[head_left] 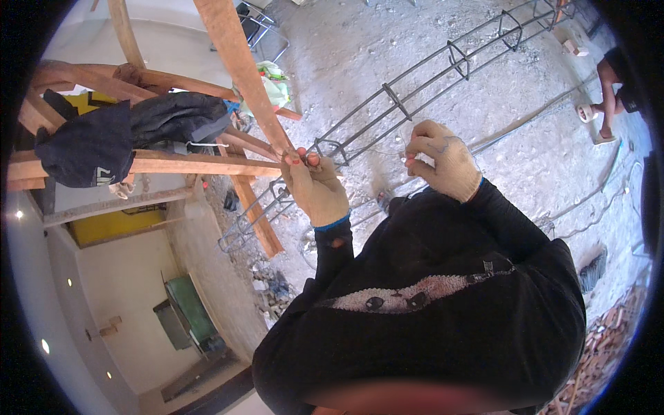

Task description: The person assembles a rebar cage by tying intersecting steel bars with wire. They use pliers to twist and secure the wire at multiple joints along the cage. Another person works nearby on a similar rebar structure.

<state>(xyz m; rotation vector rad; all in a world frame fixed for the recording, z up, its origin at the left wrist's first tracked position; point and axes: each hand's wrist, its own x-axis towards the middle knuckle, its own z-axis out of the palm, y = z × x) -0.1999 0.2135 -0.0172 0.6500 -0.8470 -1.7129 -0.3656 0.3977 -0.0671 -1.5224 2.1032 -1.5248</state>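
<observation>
Both my hands wear beige knit gloves with red fingertips and are raised in front of my chest. My left hand (315, 183) pinches one end of a thin wire (377, 152), close to a slanted wooden beam (242, 69). My right hand (443, 159) pinches the other end, its fingers curled. The wire stretches between the two hands. Below and behind them a long rebar cage (415, 83) lies on the dusty concrete floor.
Dark clothes (117, 138) hang over a wooden trestle (194, 164) at the left. A green bag (277, 86) and a metal chair (259, 24) stand behind it. Another person's leg (609, 97) is at the upper right. Broken bricks (609, 332) pile at the lower right.
</observation>
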